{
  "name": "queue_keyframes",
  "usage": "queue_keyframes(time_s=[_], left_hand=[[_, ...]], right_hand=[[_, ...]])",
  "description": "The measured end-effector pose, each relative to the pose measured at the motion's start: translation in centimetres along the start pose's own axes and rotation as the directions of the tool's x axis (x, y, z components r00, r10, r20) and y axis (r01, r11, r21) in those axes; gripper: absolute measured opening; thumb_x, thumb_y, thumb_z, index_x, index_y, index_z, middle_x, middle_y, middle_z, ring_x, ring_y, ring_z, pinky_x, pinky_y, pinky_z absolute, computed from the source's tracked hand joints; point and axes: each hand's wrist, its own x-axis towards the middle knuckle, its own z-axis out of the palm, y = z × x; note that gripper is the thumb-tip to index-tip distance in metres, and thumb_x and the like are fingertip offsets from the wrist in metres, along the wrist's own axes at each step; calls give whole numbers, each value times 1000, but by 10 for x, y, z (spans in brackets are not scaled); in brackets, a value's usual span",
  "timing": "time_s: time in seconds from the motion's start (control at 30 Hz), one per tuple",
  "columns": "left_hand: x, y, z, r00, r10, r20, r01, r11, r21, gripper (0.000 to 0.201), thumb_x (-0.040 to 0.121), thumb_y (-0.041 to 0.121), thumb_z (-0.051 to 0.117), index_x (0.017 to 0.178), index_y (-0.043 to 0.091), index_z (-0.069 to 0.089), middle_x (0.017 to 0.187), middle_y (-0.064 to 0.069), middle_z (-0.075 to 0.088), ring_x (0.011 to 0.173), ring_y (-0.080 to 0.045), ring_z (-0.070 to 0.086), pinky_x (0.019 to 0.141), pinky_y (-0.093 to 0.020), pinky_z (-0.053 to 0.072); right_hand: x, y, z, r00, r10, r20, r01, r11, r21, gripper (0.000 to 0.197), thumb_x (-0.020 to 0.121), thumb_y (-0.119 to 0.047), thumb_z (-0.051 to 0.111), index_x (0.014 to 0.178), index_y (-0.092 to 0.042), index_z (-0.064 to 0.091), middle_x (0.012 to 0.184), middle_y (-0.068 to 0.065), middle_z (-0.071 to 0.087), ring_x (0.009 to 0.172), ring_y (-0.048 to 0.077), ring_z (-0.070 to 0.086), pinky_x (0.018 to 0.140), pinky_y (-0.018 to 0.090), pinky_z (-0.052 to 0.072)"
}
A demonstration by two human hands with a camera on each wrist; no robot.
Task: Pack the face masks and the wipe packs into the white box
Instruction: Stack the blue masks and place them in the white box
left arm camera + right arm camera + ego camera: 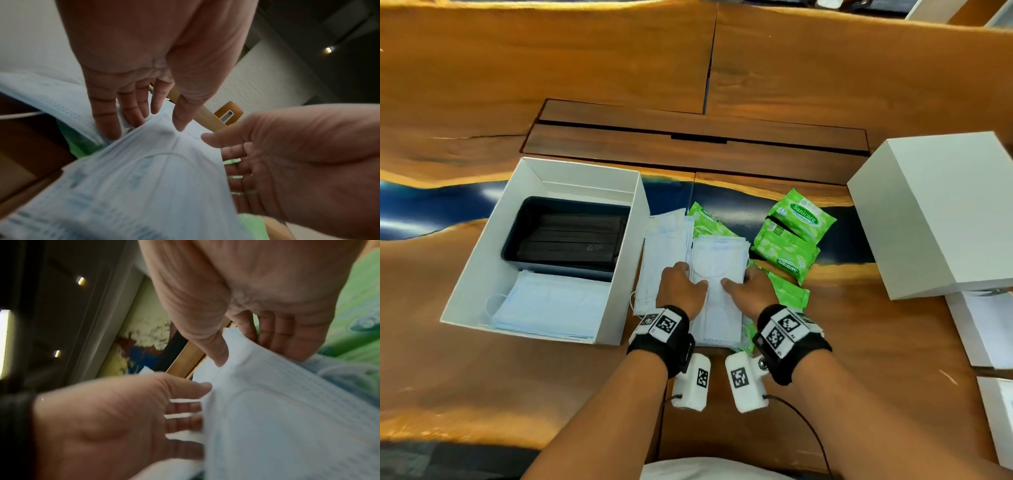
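Observation:
The open white box (489, 246) stands on the left of the table. Inside it a black tray (517, 226) holds dark masks, and a pile of pale blue masks (551, 305) lies in front of the tray. Right of the box, my left hand (681, 291) and right hand (750, 291) each pinch a side of a stack of pale blue masks (717, 260), thumbs on top, fingers under the edges. The wrist views show the same stack (144, 186) (287, 418) bowed between both hands. Another mask pile (664, 246) lies beside it. Green wipe packs (791, 236) lie to the right, others partly under the masks.
A closed white box (941, 212) sits at the right, with more white boxes or lids (983, 329) at the right edge. A dark wooden inset panel (695, 137) runs behind the work area. The table is wood with blue resin bands.

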Motion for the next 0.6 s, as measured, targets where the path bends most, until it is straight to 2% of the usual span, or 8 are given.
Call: queue_keyframes(time_s=[0.07, 0.13, 0.2, 0.27, 0.33, 0.4, 0.47, 0.6], left_hand=[[0, -3, 1, 1000, 27, 9, -27, 995, 91, 55, 89, 27, 67, 137, 8, 47, 136, -13, 50, 124, -27, 51, 101, -36, 43], [1, -6, 3, 999, 49, 3, -49, 991, 128, 54, 89, 27, 67, 135, 9, 48, 135, -12, 50, 123, -26, 51, 100, -36, 44], [4, -8, 3, 998, 61, -1, -61, 989, 137, 52, 89, 26, 67, 134, 10, 49, 133, -11, 52, 123, -25, 51, 100, -35, 44], [8, -8, 2, 998, 60, -3, -59, 991, 120, 51, 88, 24, 68, 134, 11, 49, 132, -10, 54, 122, -24, 52, 100, -35, 44], [11, -9, 1, 998, 56, -1, -56, 994, 90, 48, 87, 22, 68, 131, 11, 51, 129, -9, 56, 119, -24, 54, 98, -35, 46], [14, -10, 2, 998, 59, -11, -59, 997, 48, 42, 87, 19, 68, 126, 12, 54, 125, -8, 59, 115, -24, 56, 95, -35, 47], [14, -10, 2, 998, 58, -29, -58, 998, -5, 34, 87, 15, 66, 120, 12, 57, 119, -9, 61, 111, -24, 57, 92, -34, 48], [12, -6, 3, 999, 24, -44, -28, 995, -100, 30, 87, 13, 67, 116, 11, 59, 116, -8, 63, 108, -23, 59, 87, -28, 46]], right_hand=[[6, 3, 3, 998, -52, -20, 46, 978, -205, 34, 77, -24, 71, 105, -8, 61, 112, 10, 66, 104, 28, 63, 90, 42, 52], [10, 4, 4, 997, -77, -28, 67, 966, -250, 46, 74, -27, 75, 112, -10, 54, 117, 9, 61, 108, 27, 59, 93, 43, 48], [15, 1, 2, 998, -51, -26, 44, 974, -223, 57, 74, -30, 78, 117, -12, 46, 117, 7, 59, 108, 25, 58, 93, 41, 48], [21, -3, 0, 1000, -7, -9, 5, 980, -199, 61, 73, -30, 81, 116, -12, 41, 116, 6, 58, 107, 25, 59, 93, 39, 48], [24, -7, 0, 1000, 9, -4, -10, 989, -148, 64, 72, -26, 83, 114, -11, 38, 115, 6, 57, 106, 24, 58, 93, 39, 48], [23, -10, 1, 999, 9, -50, -12, 998, -65, 66, 69, -21, 85, 115, -13, 38, 111, 6, 57, 101, 23, 59, 91, 39, 50], [18, -11, 2, 998, 8, -65, -7, 1000, 16, 63, 67, -20, 87, 112, -16, 43, 106, 3, 61, 97, 20, 61, 88, 38, 52], [8, -10, 9, 995, -12, 97, -2, 989, 146, 47, 67, -15, 87, 106, -21, 61, 101, -4, 68, 91, 13, 66, 76, 27, 53]])
